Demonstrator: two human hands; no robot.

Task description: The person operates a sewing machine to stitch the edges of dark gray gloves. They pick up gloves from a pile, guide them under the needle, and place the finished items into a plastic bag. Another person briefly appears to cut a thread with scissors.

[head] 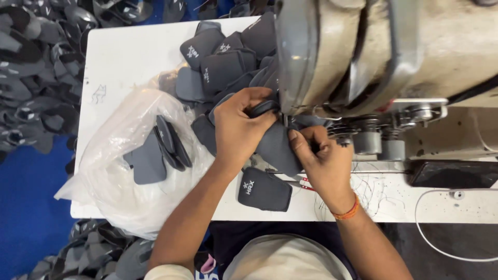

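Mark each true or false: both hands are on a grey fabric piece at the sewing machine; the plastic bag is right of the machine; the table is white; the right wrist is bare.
1. Both the left hand and right hand hold a grey fabric piece at the sewing machine: true.
2. Plastic bag right of the machine: false, it lies left.
3. Table is white: true.
4. Right wrist bare: false, it wears an orange thread band.

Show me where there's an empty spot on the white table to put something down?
Bare table lies at the far left corner, beyond the clear plastic bag. It's crowded around the grey fabric pieces, both hands and the sewing machine.
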